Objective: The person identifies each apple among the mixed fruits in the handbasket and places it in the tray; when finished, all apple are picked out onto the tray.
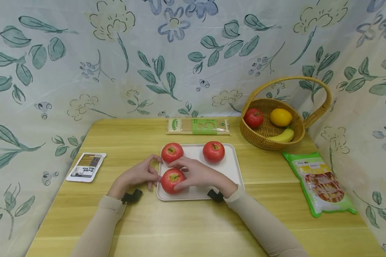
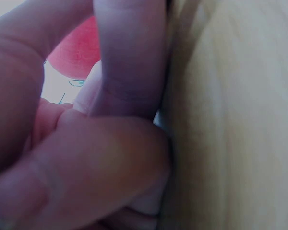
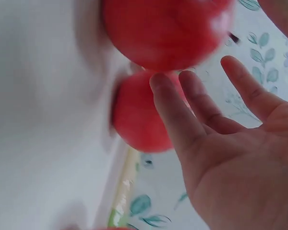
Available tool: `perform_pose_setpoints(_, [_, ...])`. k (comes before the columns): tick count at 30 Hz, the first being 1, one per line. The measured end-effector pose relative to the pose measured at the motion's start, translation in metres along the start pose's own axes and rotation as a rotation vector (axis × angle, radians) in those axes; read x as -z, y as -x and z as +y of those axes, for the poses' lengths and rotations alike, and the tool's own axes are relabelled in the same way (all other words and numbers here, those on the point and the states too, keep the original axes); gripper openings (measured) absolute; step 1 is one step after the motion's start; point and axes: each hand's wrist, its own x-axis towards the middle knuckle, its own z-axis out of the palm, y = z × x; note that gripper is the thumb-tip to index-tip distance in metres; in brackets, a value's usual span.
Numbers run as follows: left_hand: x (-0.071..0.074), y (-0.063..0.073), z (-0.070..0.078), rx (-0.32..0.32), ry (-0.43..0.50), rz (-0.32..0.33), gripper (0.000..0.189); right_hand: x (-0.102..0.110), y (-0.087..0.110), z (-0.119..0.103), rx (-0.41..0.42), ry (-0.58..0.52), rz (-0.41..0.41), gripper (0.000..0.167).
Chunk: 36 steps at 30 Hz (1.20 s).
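Three red apples stand on a white rectangular tray (image 1: 193,195). My right hand (image 1: 197,173) reaches over the tray around the front left apple (image 1: 172,181), its thumb at the near side and its fingers at the far side. In the right wrist view the fingers are spread and fairly straight, close beside the apple (image 3: 168,31). At the tray's left edge, my left hand (image 1: 141,174) has loosely bent fingers, with fingertips near the front apple and the back left apple (image 1: 172,152). Farther right on the tray sits the third apple (image 1: 213,152).
A wicker basket (image 1: 260,142) at the back right holds an apple, a yellow lemon-like fruit (image 1: 281,117) and a banana (image 1: 281,136). Behind the tray lies a noodle pack (image 1: 197,126). A green-edged food bag (image 1: 323,184) lies right, a white pouch (image 1: 87,167) left.
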Motion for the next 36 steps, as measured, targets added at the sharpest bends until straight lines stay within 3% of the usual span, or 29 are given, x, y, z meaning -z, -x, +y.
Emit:
perform_pose_setpoints(5, [0.0, 0.0, 0.0, 0.004, 0.007, 0.002, 0.069, 0.028, 0.014, -0.012, 0.019, -0.031, 0.091, 0.06])
perform_pose_setpoints(12, [-0.001, 0.001, -0.001, 0.004, 0.018, 0.001, 0.069, 0.091, 0.056, -0.021, 0.028, -0.107, 0.333, 0.058])
perform_pose_setpoints(19, [-0.001, 0.001, 0.002, 0.012, 0.02, 0.002, 0.069, 0.149, 0.1, 0.002, 0.127, -0.255, 0.645, 0.05])
perform_pose_setpoints(25, [-0.001, 0.001, 0.001, 0.009, 0.019, 0.002, 0.07, 0.183, 0.116, 0.026, 0.126, -0.445, 0.875, 0.05])
perform_pose_setpoints(30, [0.0, 0.0, -0.002, 0.012, 0.019, 0.005, 0.071, 0.211, 0.117, 0.048, 0.082, -0.537, 0.955, 0.06])
perform_pose_setpoints(36, [0.0, -0.001, -0.003, 0.015, 0.021, 0.001, 0.07, 0.231, 0.107, 0.079, -0.075, -0.553, 0.979, 0.07])
